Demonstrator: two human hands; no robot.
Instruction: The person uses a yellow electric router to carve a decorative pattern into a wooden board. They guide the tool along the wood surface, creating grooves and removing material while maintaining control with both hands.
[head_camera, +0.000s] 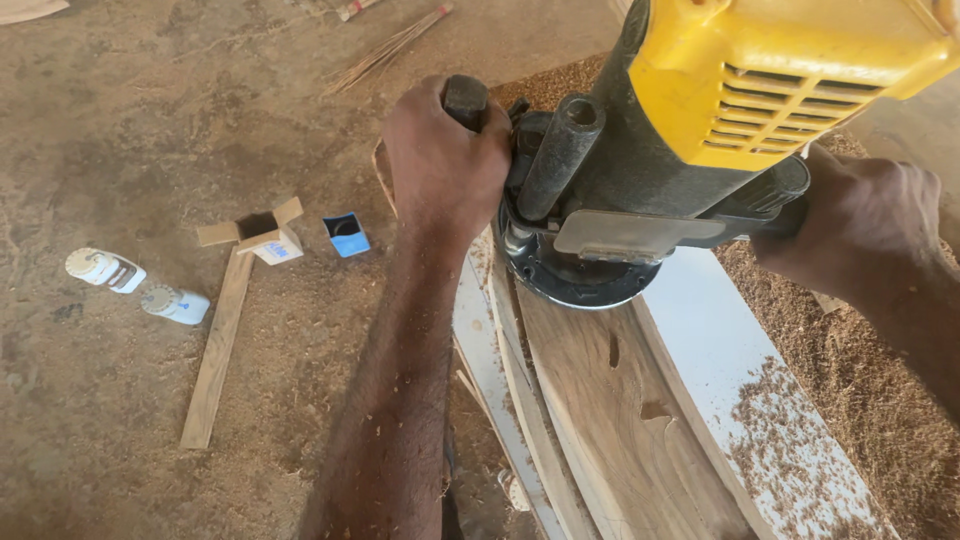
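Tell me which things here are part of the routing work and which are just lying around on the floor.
In use:
- yellow router
- left hand on its black knob
- right hand on its other handle
- curved wood piece
- white board beneath it

Lying about:
- two white bottles
- open small carton
- blue box
- wooden slat

Open white carton (268, 237), blue packet (347, 234), 2 white bottles (104, 269) on floor.

Left of the left hand's fingers (440, 150) the dirt floor (110, 420) lies open, broken only by a wood strip (215, 355), a small open box (268, 238), a blue cup (347, 235) and two white bottles (140, 285). Between both hands' fingers the router (640, 160) fills the gap. Below them the plank (610, 410) blocks passage; beside the right hand (860, 225) lies sawdust (870, 400).
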